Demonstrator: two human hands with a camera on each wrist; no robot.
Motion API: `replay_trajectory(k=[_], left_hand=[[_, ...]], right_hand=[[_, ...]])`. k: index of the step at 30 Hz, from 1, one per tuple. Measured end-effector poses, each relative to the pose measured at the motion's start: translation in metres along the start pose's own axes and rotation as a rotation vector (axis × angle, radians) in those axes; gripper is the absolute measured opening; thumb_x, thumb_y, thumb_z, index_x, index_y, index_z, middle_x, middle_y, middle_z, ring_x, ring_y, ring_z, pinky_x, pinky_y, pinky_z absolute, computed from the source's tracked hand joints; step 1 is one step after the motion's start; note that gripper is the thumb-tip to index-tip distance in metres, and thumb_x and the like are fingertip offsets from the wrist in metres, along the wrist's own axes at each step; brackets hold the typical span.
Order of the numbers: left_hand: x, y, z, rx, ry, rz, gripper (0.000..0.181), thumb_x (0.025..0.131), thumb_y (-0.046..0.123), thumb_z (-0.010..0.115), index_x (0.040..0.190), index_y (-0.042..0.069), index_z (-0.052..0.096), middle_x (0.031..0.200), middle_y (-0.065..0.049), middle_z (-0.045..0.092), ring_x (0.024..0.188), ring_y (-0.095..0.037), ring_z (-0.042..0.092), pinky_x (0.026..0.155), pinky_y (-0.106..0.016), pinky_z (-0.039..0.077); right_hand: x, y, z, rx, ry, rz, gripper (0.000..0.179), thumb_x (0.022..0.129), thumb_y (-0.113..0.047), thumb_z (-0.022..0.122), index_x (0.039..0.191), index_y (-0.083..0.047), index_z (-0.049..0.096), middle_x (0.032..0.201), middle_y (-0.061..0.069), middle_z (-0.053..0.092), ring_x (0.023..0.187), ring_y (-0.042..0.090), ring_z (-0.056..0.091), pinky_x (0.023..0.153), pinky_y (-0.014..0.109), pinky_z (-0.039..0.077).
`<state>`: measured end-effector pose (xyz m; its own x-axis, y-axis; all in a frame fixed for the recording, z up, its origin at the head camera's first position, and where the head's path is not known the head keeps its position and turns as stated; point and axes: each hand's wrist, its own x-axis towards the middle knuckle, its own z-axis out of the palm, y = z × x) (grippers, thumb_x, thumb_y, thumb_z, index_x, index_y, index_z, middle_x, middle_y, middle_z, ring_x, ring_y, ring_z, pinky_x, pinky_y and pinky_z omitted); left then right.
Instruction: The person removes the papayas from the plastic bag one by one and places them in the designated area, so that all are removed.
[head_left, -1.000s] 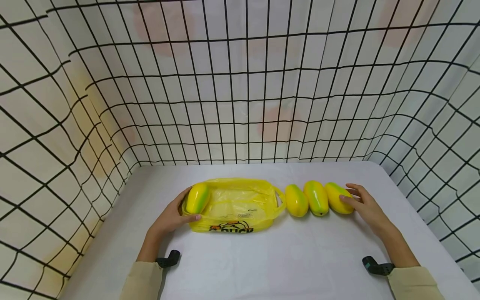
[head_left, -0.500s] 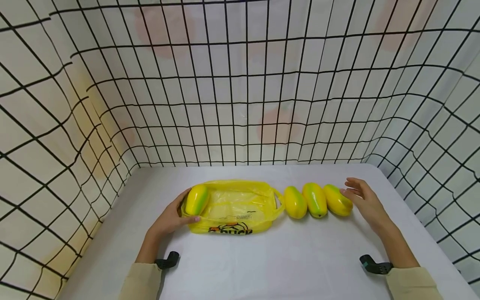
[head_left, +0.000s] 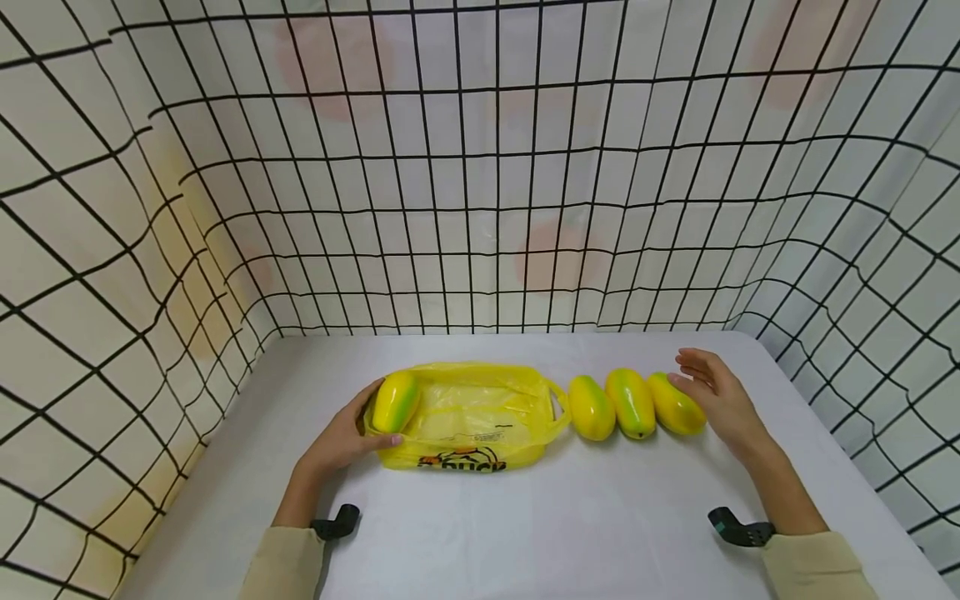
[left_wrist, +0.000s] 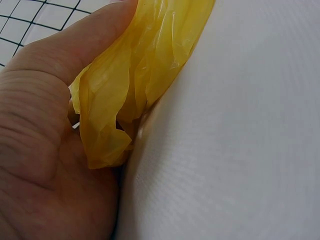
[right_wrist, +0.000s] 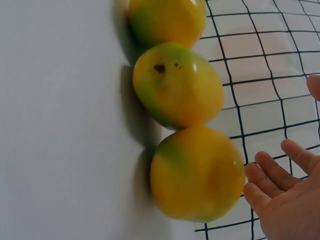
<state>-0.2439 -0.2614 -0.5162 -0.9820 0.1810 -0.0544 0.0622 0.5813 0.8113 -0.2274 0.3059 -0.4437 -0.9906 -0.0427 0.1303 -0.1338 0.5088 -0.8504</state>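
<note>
Could send the row of three mangoes rolling on the white table [head_left: 525,525], since right hand [head_left: 716,400] hovers with fingers straight, holding nothing, just beside the rightmost mango [head_left: 677,403]. Left hand [head_left: 341,437] pinches the yellow plastic bag [head_left: 468,417] at its end, by a fourth mango [head_left: 395,401] lying there.

A: Left hand [head_left: 341,437]?
B: Forearm reaches forward from the lower left, beige sleeve at the wrist. Thumb out to the right, fingers curled up and round what it grips; the wrist view shows the palm pressed close.
A: Right hand [head_left: 716,396]?
B: Forearm angles in from the lower right, same beige sleeve. Palm faces left, fingers [right_wrist: 272,175] straight and slightly spread, holding nothing.
A: Contact on the right?
B: Fingertips very close, can't tell if touching.
</note>
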Motion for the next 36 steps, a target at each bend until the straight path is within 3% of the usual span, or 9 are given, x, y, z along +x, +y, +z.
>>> replay_trajectory(k=[12,16,19,22,36], left_hand=[[-0.002,0.001,-0.001,-0.003,0.006,-0.007,0.108,0.064,0.056,0.084,0.151,0.043,0.022,0.156,0.004,0.032,0.138,-0.026,0.035,0.115,-0.061,0.025],[-0.001,0.001,-0.001,0.01,0.008,-0.002,0.108,0.064,0.056,0.084,0.151,0.042,0.021,0.156,0.003,0.031,0.139,-0.027,0.035,0.115,-0.062,0.024],[-0.001,0.001,-0.001,0.014,0.01,0.013,0.106,0.065,0.056,0.083,0.151,0.043,0.021,0.156,0.003,0.032,0.139,-0.026,0.035,0.115,-0.062,0.024],[0.001,0.002,0.0,0.011,0.003,0.034,0.104,0.067,0.055,0.083,0.15,0.044,0.021,0.156,0.004,0.032,0.138,-0.026,0.035,0.115,-0.062,0.024],[0.0,-0.001,-0.002,0.019,0.008,0.021,0.105,0.066,0.054,0.084,0.15,0.044,0.022,0.154,0.005,0.034,0.137,-0.025,0.037,0.115,-0.061,0.026]], right_hand=[[0.009,-0.021,0.027,0.058,-0.041,-0.059,0.063,0.098,-0.041,0.055,0.146,-0.008,0.033,0.149,0.015,0.039,0.139,0.036,0.034,0.093,0.0,0.035],[0.014,-0.026,0.041,0.056,-0.05,-0.08,0.062,0.098,-0.04,0.056,0.145,-0.006,0.035,0.148,0.016,0.04,0.139,0.037,0.035,0.113,0.032,0.037],[0.017,-0.03,0.049,0.056,-0.059,-0.079,0.063,0.097,-0.041,0.056,0.145,-0.006,0.035,0.148,0.014,0.041,0.139,0.036,0.036,0.113,0.054,0.032],[0.019,-0.033,0.056,0.064,-0.069,-0.076,0.065,0.096,-0.043,0.057,0.145,-0.007,0.035,0.148,0.012,0.041,0.138,0.034,0.037,0.113,0.056,0.031],[0.028,-0.059,0.093,0.107,-0.135,-0.103,0.063,0.094,-0.044,0.061,0.143,-0.011,0.039,0.145,0.012,0.044,0.138,0.034,0.037,0.116,0.057,0.026]])
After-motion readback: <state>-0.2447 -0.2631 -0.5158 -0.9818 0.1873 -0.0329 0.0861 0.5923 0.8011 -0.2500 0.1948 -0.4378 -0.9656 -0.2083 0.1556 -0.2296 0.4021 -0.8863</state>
